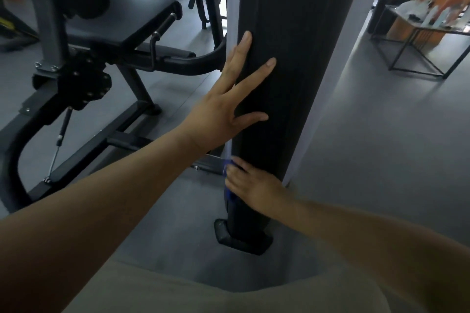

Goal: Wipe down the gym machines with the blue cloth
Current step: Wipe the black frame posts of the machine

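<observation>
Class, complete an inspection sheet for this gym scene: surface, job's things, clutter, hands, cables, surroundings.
Surface: black upright column of a machine, standing on the grey floor.
Job's things: blue cloth against the column's lower left edge, mostly hidden under the right hand.
Clutter: blurred bottles on a metal-framed table, far right.
Grips: left hand flat on the column, fingers spread; right hand rests on the cloth, its grip unclear.
Cables: nothing seen.
Surroundings: padded seat on the left; more machines behind.
</observation>
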